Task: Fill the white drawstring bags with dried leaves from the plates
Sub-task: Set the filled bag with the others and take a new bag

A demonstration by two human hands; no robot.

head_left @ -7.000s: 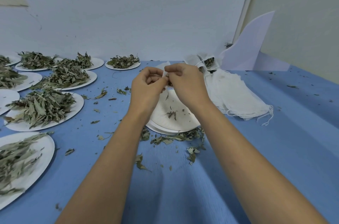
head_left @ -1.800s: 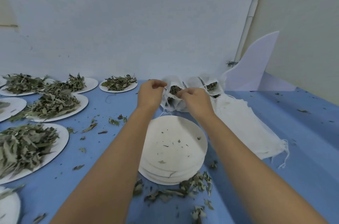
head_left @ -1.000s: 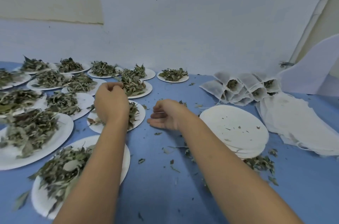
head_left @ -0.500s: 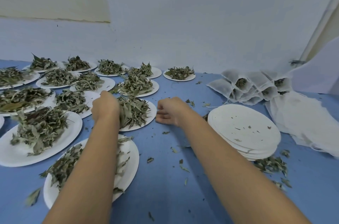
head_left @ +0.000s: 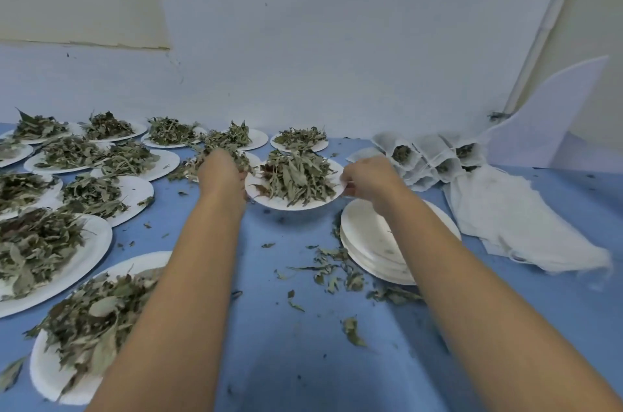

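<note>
Judged the job far from done across the blue desk [head_left: 303,361]: counted over ten heaped plates [head_left: 97,239] at the left, not yet emptied. Noted a flat pile of empty bags [head_left: 505,219] at the right, beside a stack of emptied plates [head_left: 364,236]. Found only a small cluster of filled bags [head_left: 428,155] at the far side, green showing in their mouths. Gripped one loaded plate [head_left: 293,206], seemingly raised, by its left rim with the left hand [head_left: 220,172]; pinched its right rim with the right hand [head_left: 365,175]. Saw grey-green, curled, brittle-looking dried leaves [head_left: 296,175] heaped on it.
</note>
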